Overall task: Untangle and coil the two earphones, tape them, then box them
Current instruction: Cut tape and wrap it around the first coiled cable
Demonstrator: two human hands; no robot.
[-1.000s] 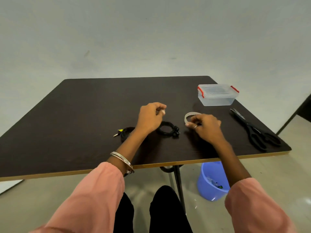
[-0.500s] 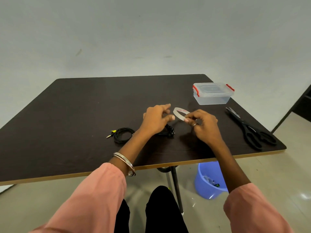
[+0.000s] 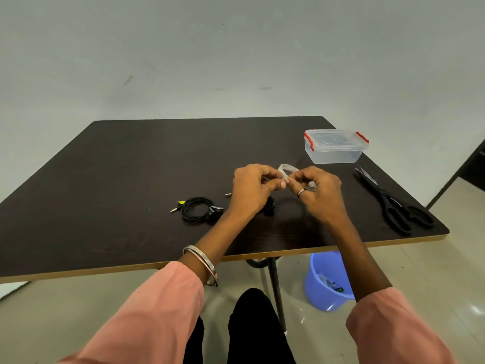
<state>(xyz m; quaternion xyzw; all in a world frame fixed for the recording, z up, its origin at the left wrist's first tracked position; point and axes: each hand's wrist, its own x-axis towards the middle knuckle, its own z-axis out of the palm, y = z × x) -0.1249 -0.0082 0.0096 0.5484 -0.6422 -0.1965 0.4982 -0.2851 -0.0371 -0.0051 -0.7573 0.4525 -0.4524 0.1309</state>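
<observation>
A: Where are the hands?

B: Both are raised above the middle of the dark surface [image 3: 131, 166], toward its near edge. The left hand [image 3: 252, 189] and the right hand [image 3: 321, 193] meet fingertip to fingertip on a roll of clear tape [image 3: 287, 169].

A: So what are the fingers doing?

B: The right hand's fingers are curled around the roll, and there is a ring [image 3: 301, 192] on one of them. The left hand's fingers [image 3: 279, 183] are pinched at the roll's edge. Whether they have hold of a loose end of tape is too small to tell.

A: And the earphones?

B: One coiled earphone [image 3: 196, 210] lies on the surface just left of the left wrist, its plug pointing toward the left edge. The second earphone [image 3: 270, 206] lies under the hands and is mostly hidden; only a dark bundle and a plug tip show.

A: The box?

B: A clear plastic box [image 3: 334, 145] with red clips sits near the far right corner, lid on. Black scissors [image 3: 393, 206] lie along the right edge, well apart from the hands.

A: Anything else?

B: Bangles [image 3: 202, 261] on the left wrist, pink sleeves, and a blue bucket [image 3: 325, 282] on the floor below the near edge.
</observation>
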